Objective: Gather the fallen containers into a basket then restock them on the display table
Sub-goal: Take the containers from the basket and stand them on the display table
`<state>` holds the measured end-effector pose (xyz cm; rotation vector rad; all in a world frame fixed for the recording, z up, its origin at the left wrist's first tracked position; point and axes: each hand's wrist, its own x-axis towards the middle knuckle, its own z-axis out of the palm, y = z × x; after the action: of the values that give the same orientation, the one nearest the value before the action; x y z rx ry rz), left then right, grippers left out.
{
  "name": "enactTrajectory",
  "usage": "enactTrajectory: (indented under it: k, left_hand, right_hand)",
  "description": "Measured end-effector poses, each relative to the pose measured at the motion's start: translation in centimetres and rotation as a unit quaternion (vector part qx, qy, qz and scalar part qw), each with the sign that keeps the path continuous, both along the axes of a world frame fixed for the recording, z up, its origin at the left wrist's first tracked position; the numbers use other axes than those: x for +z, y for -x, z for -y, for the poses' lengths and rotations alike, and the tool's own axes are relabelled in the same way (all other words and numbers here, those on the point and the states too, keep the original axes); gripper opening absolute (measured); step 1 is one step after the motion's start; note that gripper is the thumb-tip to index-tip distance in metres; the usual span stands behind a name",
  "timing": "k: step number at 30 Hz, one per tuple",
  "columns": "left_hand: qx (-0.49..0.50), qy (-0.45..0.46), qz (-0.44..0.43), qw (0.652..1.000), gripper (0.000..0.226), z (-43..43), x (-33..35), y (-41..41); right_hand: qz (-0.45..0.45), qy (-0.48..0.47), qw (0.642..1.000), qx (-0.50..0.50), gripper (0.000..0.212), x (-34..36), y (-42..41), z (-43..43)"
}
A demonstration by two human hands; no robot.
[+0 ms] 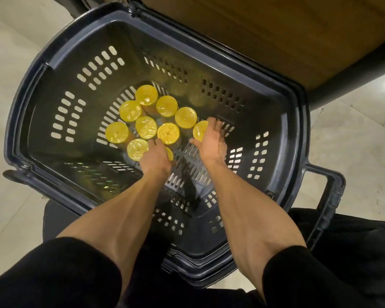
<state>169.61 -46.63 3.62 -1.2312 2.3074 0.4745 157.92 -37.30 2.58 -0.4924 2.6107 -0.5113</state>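
Note:
Several containers with yellow lids (146,127) stand upright in a cluster on the floor of a dark slotted basket (53,63). My left hand (155,157) reaches down and covers a yellow-lidded container (169,153) at the near edge of the cluster, fingers curled over its top. My right hand (212,137) wraps around the rightmost container (199,130), thumb on the near side and fingers on the far side. Both forearms stretch into the basket from below.
The basket's handle (329,196) sticks out at the right. A wooden display table (276,30) with a dark edge lies beyond the basket at the top right. Pale tiled floor (9,63) surrounds it. My dark trousers fill the bottom.

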Motion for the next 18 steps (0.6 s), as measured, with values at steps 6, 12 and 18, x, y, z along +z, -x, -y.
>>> enactTrajectory:
  k: [6,12,18]
  left_hand:
    - [0.036,-0.043,-0.018,0.998,0.066,0.5,0.7,0.3]
    - [0.067,-0.067,-0.049,0.994,0.068,0.9,3.2,-0.7]
    - [0.093,-0.085,-0.1,0.987,0.072,1.7,13.7,-2.5]
  right_hand:
    - [-0.025,0.004,1.0,0.002,0.069,0.2,-0.5,-0.1]
    - [-0.021,0.015,1.0,0.017,0.075,3.7,-0.2,-1.1]
    - [0.015,0.031,0.999,0.008,0.073,12.9,-2.1,-2.6]
